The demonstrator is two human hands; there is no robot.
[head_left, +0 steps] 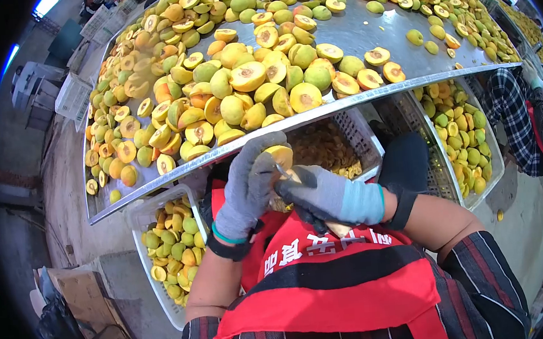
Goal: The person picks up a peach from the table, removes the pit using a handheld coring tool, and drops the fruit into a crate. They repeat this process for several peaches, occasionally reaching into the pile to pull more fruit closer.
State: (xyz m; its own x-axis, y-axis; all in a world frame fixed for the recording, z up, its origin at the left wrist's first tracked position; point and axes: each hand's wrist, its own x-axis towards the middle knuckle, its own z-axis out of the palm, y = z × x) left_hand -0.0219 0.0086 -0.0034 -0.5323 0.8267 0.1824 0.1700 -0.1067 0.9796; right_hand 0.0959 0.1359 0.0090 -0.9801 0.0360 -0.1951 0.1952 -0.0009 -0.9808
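Observation:
My left hand (pixel 247 184), in a grey glove with a dark palm, is closed around a halved yellow peach (pixel 280 156), its cut face turned up. In my right hand (pixel 331 193), also gloved, is a small pitting knife. The knife's metal tip (pixel 280 168) touches or nearly touches the peach half. Its pale wooden handle (pixel 339 229) sticks out below my fist. Both hands are over my red apron (pixel 351 291), just in front of the metal table's edge.
Many halved peaches (pixel 248 76) lie heaped on the metal table (pixel 363 35). Below it stand a left crate (pixel 173 254) and a right crate (pixel 460 129) of peach halves. Between them a crate (pixel 327 149) holds brownish scraps. Another person's plaid sleeve (pixel 510 119) shows at right.

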